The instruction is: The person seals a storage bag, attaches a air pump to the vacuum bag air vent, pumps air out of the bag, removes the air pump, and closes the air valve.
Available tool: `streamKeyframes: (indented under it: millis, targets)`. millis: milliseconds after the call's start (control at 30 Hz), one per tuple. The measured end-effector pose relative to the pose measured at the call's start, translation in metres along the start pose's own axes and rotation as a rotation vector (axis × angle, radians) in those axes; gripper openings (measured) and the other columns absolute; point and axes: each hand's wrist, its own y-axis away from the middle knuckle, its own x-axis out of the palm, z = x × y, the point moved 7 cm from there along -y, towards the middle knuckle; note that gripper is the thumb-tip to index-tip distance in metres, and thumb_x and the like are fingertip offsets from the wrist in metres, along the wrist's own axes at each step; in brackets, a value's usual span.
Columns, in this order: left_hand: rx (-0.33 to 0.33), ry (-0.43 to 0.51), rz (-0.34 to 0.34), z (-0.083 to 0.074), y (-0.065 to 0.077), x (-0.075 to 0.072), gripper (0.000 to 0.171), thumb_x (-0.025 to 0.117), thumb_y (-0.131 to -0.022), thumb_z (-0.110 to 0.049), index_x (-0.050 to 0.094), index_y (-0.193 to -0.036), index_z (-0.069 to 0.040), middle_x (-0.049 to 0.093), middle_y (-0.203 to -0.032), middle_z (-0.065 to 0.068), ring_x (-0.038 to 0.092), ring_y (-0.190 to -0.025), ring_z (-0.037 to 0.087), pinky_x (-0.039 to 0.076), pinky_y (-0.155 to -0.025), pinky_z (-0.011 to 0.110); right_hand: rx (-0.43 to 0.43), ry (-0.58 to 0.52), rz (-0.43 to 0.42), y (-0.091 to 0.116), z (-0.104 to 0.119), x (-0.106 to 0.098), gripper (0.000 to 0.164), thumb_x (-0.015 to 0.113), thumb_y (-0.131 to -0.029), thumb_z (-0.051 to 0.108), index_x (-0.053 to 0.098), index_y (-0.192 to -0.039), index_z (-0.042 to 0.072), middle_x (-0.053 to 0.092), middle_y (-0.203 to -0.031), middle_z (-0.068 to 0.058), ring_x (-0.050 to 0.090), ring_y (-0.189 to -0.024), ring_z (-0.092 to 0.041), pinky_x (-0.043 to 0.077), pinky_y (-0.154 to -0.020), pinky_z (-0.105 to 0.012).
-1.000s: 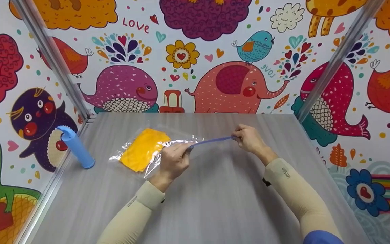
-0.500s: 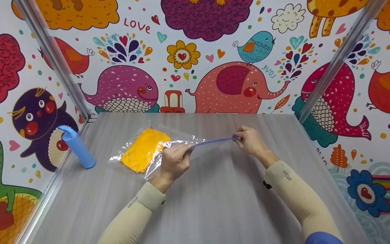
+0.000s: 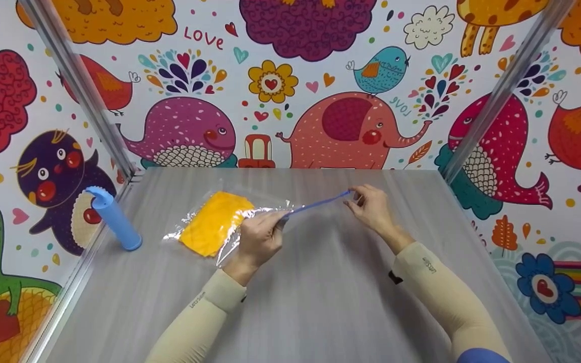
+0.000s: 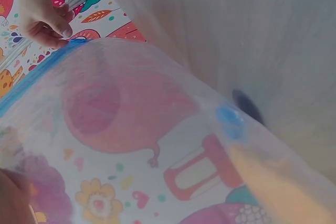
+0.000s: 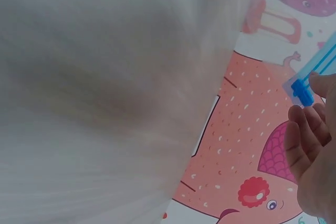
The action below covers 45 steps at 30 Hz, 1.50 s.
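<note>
A clear plastic zip bag (image 4: 131, 124) holds folded orange-yellow cloth (image 3: 215, 224), which lies on the table in the head view. My left hand (image 3: 260, 239) grips the bag's blue zip strip (image 3: 321, 202) near its left end, and the strip slants up to the right. At its far end sits a small blue slider (image 5: 303, 93). My right hand (image 3: 371, 206) is there, one fingertip touching the strip's end, with the thumb apart below in the head view. A round blue valve (image 4: 231, 121) shows on the bag in the left wrist view.
A light-blue hand pump (image 3: 116, 219) stands upright at the table's left edge. Metal posts (image 3: 502, 96) rise at the table's back corners, before a printed cartoon wall (image 3: 315, 45). The grey wood-grain table (image 3: 321, 302) extends beneath both arms.
My right hand has lifted slightly and its fingers have spread from a pinch on the strip's end. That end now sits higher. The left hand keeps its hold.
</note>
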Motion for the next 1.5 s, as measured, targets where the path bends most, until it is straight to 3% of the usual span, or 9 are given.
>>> streamKeyframes:
  millis: [133,233,367,533,700,900,1133,1333,1500]
  targets:
    - [-0.006,0.007,-0.010,-0.001,-0.002,-0.001,0.021,0.082,-0.087,0.008,0.086,-0.103,-0.003,0.087,-0.088,0.008,0.083,-0.072,0.022,0.069,-0.065,0.035,0.009,-0.048,-0.005,0.002,0.004,0.000,0.013,0.089,-0.096,0.015,0.085,-0.095,0.002,0.077,-0.080,-0.012,0.069,-0.068,-0.018,0.056,-0.063,-0.025]
    - [-0.013,0.017,-0.006,-0.001,-0.002,-0.001,0.018,0.082,-0.089,0.006,0.086,-0.103,-0.003,0.087,-0.090,0.008,0.083,-0.073,0.022,0.070,-0.067,0.035,0.085,-0.118,0.042,0.003,0.002,0.004,0.021,0.084,-0.102,0.021,0.085,-0.085,0.008,0.076,-0.074,-0.007,0.063,-0.065,-0.011,0.049,-0.060,-0.022]
    - [-0.013,0.008,0.011,-0.001,-0.002,0.000,0.015,0.083,-0.090,0.003,0.086,-0.103,-0.004,0.087,-0.090,0.008,0.083,-0.074,0.022,0.070,-0.068,0.034,0.226,-0.270,0.113,0.005,0.001,0.010,0.027,0.078,-0.107,0.026,0.085,-0.087,0.009,0.078,-0.077,-0.010,0.065,-0.064,-0.008,0.052,-0.059,-0.019]
    - [-0.005,-0.014,0.015,-0.002,-0.002,0.002,0.014,0.083,-0.090,0.003,0.086,-0.101,-0.005,0.087,-0.089,0.007,0.083,-0.074,0.022,0.070,-0.067,0.034,0.374,-0.502,0.183,0.007,0.006,0.019,0.036,0.073,-0.111,0.028,0.084,-0.099,-0.004,0.081,-0.091,-0.022,0.073,-0.068,-0.012,0.065,-0.067,-0.021]
    - [0.013,-0.037,0.015,-0.004,-0.002,0.004,0.012,0.082,-0.091,0.001,0.086,-0.100,-0.006,0.086,-0.086,0.005,0.081,-0.070,0.020,0.069,-0.066,0.033,0.477,-0.654,0.258,0.010,0.012,0.028,0.046,0.071,-0.112,0.032,0.081,-0.105,-0.012,0.079,-0.084,-0.009,0.076,-0.069,-0.014,0.069,-0.070,-0.026]
    - [0.048,-0.040,0.034,-0.008,0.000,0.008,0.019,0.084,-0.085,0.005,0.085,-0.101,-0.005,0.086,-0.086,0.006,0.081,-0.070,0.021,0.069,-0.067,0.032,0.553,-0.777,0.324,0.013,0.019,0.035,0.045,0.070,-0.113,0.038,0.083,-0.101,-0.004,0.077,-0.079,-0.001,0.075,-0.069,-0.014,0.071,-0.073,-0.030]
    - [0.079,-0.023,0.073,-0.012,0.003,0.012,0.026,0.083,-0.079,0.010,0.085,-0.101,-0.003,0.088,-0.096,0.006,0.085,-0.079,0.023,0.071,-0.073,0.033,0.572,-0.825,0.371,0.014,0.032,0.037,0.056,0.070,-0.112,0.043,0.078,-0.108,-0.012,0.077,-0.080,-0.002,0.078,-0.071,-0.017,0.072,-0.077,-0.033]
    - [0.112,-0.009,0.099,-0.014,0.003,0.014,0.022,0.084,-0.082,0.007,0.085,-0.100,-0.005,0.088,-0.095,0.005,0.086,-0.081,0.021,0.071,-0.075,0.032,0.599,-0.812,0.366,0.013,0.036,0.037,0.036,0.072,-0.111,0.035,0.082,-0.096,0.004,0.076,-0.078,-0.002,0.075,-0.069,-0.015,0.070,-0.073,-0.028]
    - [0.169,-0.037,0.133,-0.017,0.004,0.016,0.020,0.086,-0.084,0.003,0.085,-0.102,-0.005,0.088,-0.095,0.005,0.087,-0.082,0.020,0.071,-0.077,0.031,0.621,-0.809,0.351,0.012,0.037,0.038,0.028,0.072,-0.110,0.028,0.080,-0.094,0.007,0.073,-0.076,0.000,0.072,-0.070,-0.014,0.068,-0.071,-0.027]
